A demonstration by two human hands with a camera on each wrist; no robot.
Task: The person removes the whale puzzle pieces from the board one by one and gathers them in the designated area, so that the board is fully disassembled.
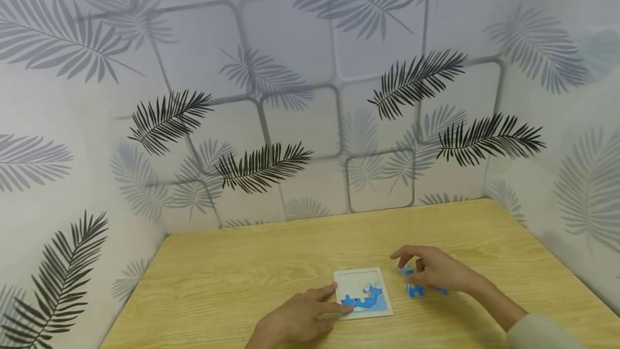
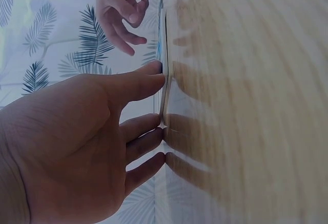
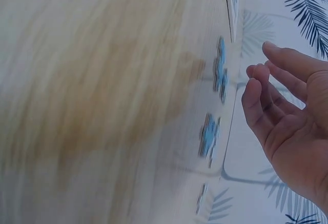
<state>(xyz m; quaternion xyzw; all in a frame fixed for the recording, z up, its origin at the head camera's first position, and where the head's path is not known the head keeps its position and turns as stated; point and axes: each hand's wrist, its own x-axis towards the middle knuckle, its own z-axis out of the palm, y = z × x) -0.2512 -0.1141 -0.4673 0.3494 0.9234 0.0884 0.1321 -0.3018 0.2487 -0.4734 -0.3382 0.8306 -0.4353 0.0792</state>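
A square jigsaw tray (image 1: 350,283) with a white rim lies on the table, its lower part filled with blue puzzle pieces (image 1: 370,300). My left hand (image 1: 301,314) rests at the tray's left side with extended fingers, one reaching over the rim onto the pieces. In the left wrist view its fingertips touch the tray's edge (image 2: 165,44). Right of the tray, my right hand (image 1: 441,268) hovers over loose blue puzzle pieces (image 1: 415,291), partly hiding them. From the right wrist view, that hand (image 3: 297,116) has loosely bent fingers holding nothing, apart from the loose pieces (image 3: 208,134).
The wood-grain table (image 1: 232,273) meets a wall (image 1: 300,123) with feather-patterned covering at its back and sides. Another small loose piece (image 3: 202,198) lies apart from the others in the right wrist view.
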